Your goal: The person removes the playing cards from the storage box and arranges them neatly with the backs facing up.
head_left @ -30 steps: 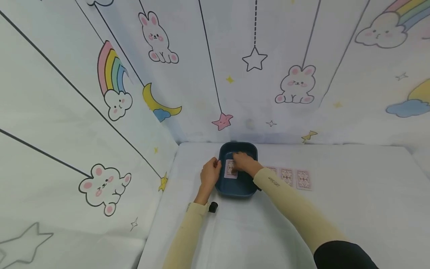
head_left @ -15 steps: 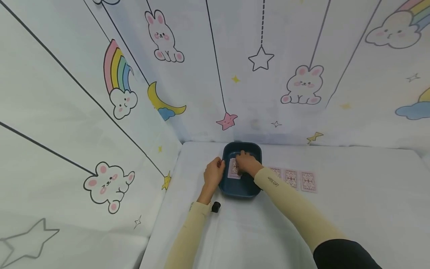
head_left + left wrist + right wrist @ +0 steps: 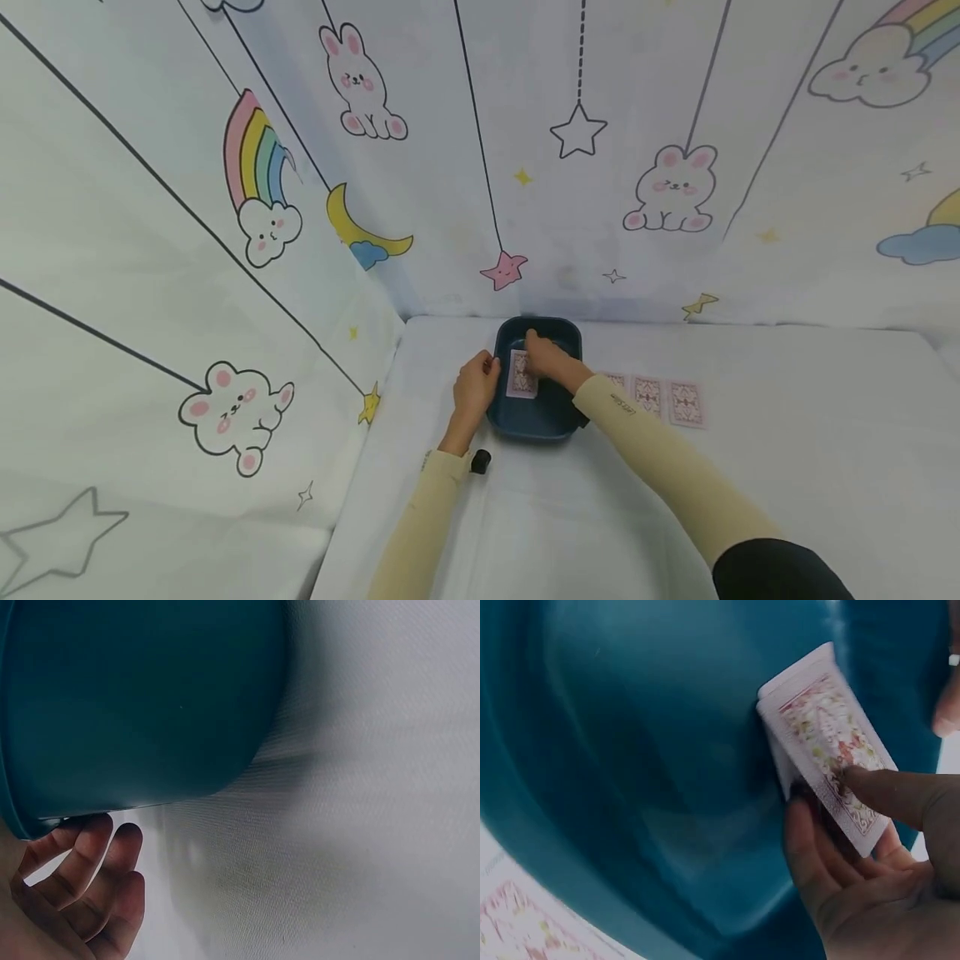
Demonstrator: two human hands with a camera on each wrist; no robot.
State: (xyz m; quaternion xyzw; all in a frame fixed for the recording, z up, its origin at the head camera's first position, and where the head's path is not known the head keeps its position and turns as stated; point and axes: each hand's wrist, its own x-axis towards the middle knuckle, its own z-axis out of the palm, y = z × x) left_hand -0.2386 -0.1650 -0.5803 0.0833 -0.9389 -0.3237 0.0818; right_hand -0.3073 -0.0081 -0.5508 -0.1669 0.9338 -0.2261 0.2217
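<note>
A dark blue plastic tub [image 3: 528, 423] with rounded corners stands against the back of the table. Inside it, my right hand [image 3: 551, 358] pinches playing cards [image 3: 829, 742] with patterned red backs, its thumb on the face turned up and its fingers beneath. A second card's edge peeks out under the top one in the right wrist view. At the tub's left rim is my left hand [image 3: 474, 392], its thumb at the inner side and its curled fingers [image 3: 94, 840] under the lip outside.
Three playing cards lie in a row right of the tub, the rightmost card [image 3: 685, 404] fully showing and the leftmost partly behind the right sleeve. A small black object [image 3: 481, 462] is beside the left wrist. White cartoon-printed cloth [image 3: 570, 233] walls the back and left.
My right hand has shifted slightly and turned, so more of the top card's back shows in the tub. The left hand keeps its place on the rim.
</note>
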